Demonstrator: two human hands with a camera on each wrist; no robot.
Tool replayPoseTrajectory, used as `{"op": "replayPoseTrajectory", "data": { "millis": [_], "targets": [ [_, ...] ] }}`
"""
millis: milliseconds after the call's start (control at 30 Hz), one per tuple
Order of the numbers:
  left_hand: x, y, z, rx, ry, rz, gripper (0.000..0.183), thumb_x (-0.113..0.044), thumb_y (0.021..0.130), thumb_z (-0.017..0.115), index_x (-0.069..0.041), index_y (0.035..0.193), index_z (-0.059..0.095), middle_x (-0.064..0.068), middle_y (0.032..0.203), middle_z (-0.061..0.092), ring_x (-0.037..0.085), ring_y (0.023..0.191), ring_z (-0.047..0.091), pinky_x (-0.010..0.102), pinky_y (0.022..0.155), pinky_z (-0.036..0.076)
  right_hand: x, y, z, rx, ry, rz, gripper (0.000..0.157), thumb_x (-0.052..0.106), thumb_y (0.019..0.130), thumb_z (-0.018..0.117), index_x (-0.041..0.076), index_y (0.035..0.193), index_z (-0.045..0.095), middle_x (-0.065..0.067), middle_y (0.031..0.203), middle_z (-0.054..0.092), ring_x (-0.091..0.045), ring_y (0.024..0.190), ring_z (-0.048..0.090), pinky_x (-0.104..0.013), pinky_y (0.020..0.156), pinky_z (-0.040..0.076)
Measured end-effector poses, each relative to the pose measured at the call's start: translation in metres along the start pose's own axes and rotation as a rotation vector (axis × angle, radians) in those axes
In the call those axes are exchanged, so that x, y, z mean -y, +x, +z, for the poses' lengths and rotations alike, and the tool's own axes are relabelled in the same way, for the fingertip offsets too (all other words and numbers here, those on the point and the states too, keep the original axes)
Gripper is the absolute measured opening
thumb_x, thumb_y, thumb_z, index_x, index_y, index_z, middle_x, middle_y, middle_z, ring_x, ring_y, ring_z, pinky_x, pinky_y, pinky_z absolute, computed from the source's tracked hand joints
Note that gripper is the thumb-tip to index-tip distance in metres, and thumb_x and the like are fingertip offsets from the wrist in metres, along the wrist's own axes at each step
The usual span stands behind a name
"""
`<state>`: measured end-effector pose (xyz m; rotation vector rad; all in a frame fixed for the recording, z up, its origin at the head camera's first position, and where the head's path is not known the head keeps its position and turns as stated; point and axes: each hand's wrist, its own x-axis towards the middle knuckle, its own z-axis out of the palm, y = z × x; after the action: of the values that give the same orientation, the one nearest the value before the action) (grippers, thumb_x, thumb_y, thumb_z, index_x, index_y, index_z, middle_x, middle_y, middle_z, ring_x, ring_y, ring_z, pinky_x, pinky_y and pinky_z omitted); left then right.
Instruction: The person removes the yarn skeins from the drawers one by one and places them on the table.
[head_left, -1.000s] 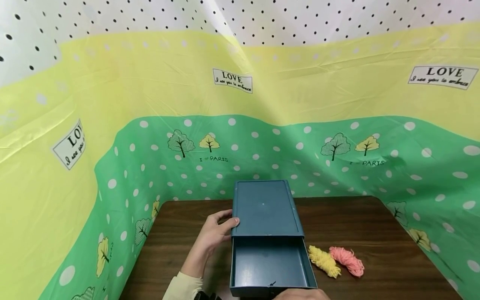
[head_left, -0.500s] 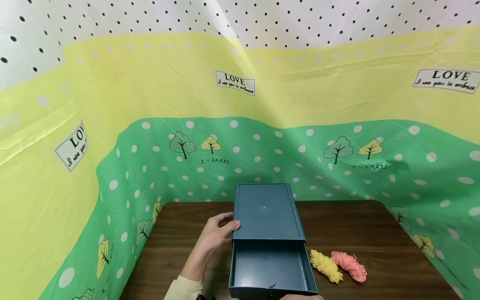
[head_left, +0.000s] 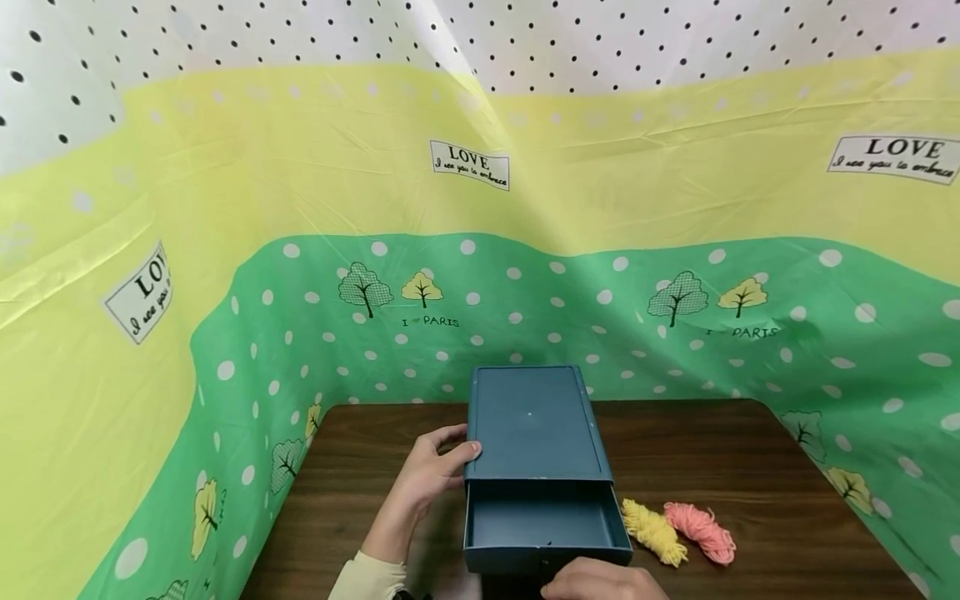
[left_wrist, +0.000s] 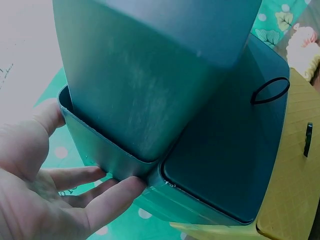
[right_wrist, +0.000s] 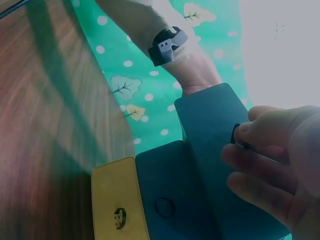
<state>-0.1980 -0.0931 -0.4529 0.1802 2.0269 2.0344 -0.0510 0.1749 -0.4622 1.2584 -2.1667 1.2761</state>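
Note:
A blue plastic drawer cabinet (head_left: 532,425) stands on the table, its top drawer (head_left: 547,554) partly pulled out; no contents show inside. My left hand (head_left: 431,473) holds the cabinet's left side, thumb at the top edge and fingers along the side. In front of the drawer is my right hand (head_left: 602,579). The right wrist view shows its thumb and fingers pinching the black loop pull (right_wrist: 234,133) on the drawer front. Below it, a second blue drawer (right_wrist: 170,182) and a yellow drawer (right_wrist: 115,182) are closed, each with its own black loop.
A yellow yarn skein (head_left: 652,531) and a pink yarn skein (head_left: 701,532) lie on the brown wooden table (head_left: 690,442), right of the cabinet. A patterned green and yellow curtain (head_left: 525,300) surrounds the table's back and sides.
The top drawer has slid a little way back into the cabinet. My right hand has moved forward with it and shows more in the head view. The left hand keeps its hold.

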Motion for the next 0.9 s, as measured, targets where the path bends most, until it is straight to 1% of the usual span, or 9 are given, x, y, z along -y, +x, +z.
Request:
{"op": "replayPoseTrajectory", "data": {
  "millis": [67, 100, 200, 267, 300, 567, 733, 800, 900],
  "targets": [
    [0.000, 0.000, 0.000, 0.001, -0.001, 0.001, 0.069, -0.028, 0.096, 0.073, 0.007, 0.149, 0.046, 0.027, 0.143, 0.047, 0.025, 0.100, 0.071, 0.045, 0.088, 0.060, -0.003, 0.000, -0.008, 0.061, -0.023, 0.056, 0.039, 0.003, 0.094, 0.072, 0.028, 0.124, 0.070, 0.012, 0.112, 0.070, -0.002, 0.094, 0.067, -0.012, 0.077, 0.052],
    [0.000, 0.000, 0.000, 0.001, -0.001, 0.001, 0.069, -0.028, 0.096, 0.073, 0.007, 0.149, 0.046, 0.027, 0.142, 0.047, 0.024, 0.100, 0.071, 0.045, 0.088, 0.060, -0.004, 0.001, -0.010, 0.081, -0.047, 0.070, 0.041, 0.003, 0.093, 0.073, 0.029, 0.125, 0.069, 0.013, 0.113, 0.070, -0.001, 0.095, 0.067, -0.012, 0.078, 0.052],
    [-0.001, 0.000, 0.000, 0.004, -0.003, 0.001, 0.069, -0.028, 0.096, 0.073, 0.007, 0.149, 0.046, 0.026, 0.142, 0.048, 0.024, 0.099, 0.071, 0.044, 0.088, 0.060, -0.009, 0.004, -0.010, 0.063, -0.107, 0.050, 0.049, -0.004, 0.088, 0.076, 0.028, 0.124, 0.070, 0.013, 0.111, 0.069, 0.001, 0.091, 0.064, -0.010, 0.075, 0.050],
    [-0.001, 0.000, 0.000, 0.009, -0.009, -0.002, 0.069, -0.027, 0.096, 0.073, 0.007, 0.149, 0.046, 0.026, 0.142, 0.048, 0.024, 0.099, 0.071, 0.044, 0.088, 0.060, -0.011, 0.005, -0.009, 0.039, -0.131, 0.063, 0.053, -0.007, 0.085, 0.077, 0.029, 0.123, 0.072, 0.015, 0.110, 0.068, 0.004, 0.089, 0.063, -0.009, 0.075, 0.049],
    [-0.001, 0.000, -0.001, 0.011, -0.012, -0.004, 0.069, -0.027, 0.096, 0.073, 0.007, 0.149, 0.045, 0.026, 0.142, 0.048, 0.024, 0.099, 0.071, 0.044, 0.088, 0.060, -0.012, 0.006, -0.008, 0.032, -0.141, 0.055, 0.053, -0.008, 0.084, 0.076, 0.028, 0.122, 0.072, 0.014, 0.111, 0.068, 0.004, 0.089, 0.062, -0.009, 0.074, 0.049],
    [-0.002, -0.001, -0.001, 0.019, 0.003, -0.015, 0.070, -0.030, 0.097, 0.073, 0.005, 0.150, 0.045, 0.025, 0.143, 0.049, 0.023, 0.102, 0.070, 0.045, 0.090, 0.059, -0.019, 0.013, -0.006, -0.007, -0.256, 0.134, 0.045, 0.000, 0.085, 0.079, 0.031, 0.117, 0.074, 0.018, 0.108, 0.066, 0.005, 0.085, 0.061, -0.008, 0.071, 0.046],
    [-0.002, 0.000, -0.001, 0.021, 0.001, -0.019, 0.070, -0.030, 0.097, 0.073, 0.004, 0.151, 0.045, 0.024, 0.143, 0.049, 0.022, 0.103, 0.070, 0.044, 0.090, 0.060, -0.020, 0.019, -0.008, 0.007, -0.215, 0.222, 0.037, 0.002, 0.091, 0.075, 0.031, 0.115, 0.075, 0.018, 0.105, 0.066, 0.006, 0.083, 0.059, -0.016, 0.065, 0.048],
    [-0.002, 0.000, -0.001, 0.019, 0.000, -0.019, 0.069, -0.030, 0.096, 0.073, 0.004, 0.151, 0.045, 0.024, 0.144, 0.049, 0.023, 0.103, 0.070, 0.044, 0.090, 0.060, -0.022, 0.021, -0.009, 0.014, -0.197, 0.242, 0.036, 0.002, 0.092, 0.074, 0.030, 0.114, 0.075, 0.018, 0.104, 0.065, 0.006, 0.083, 0.059, -0.019, 0.064, 0.049],
    [-0.001, 0.000, -0.001, 0.013, 0.003, -0.021, 0.070, -0.030, 0.096, 0.073, 0.003, 0.151, 0.046, 0.024, 0.143, 0.049, 0.023, 0.102, 0.070, 0.044, 0.089, 0.060, -0.027, 0.023, -0.008, 0.005, -0.214, 0.244, 0.035, -0.001, 0.091, 0.074, 0.027, 0.113, 0.076, 0.018, 0.104, 0.065, 0.005, 0.083, 0.059, -0.019, 0.064, 0.050]
  ]
}}
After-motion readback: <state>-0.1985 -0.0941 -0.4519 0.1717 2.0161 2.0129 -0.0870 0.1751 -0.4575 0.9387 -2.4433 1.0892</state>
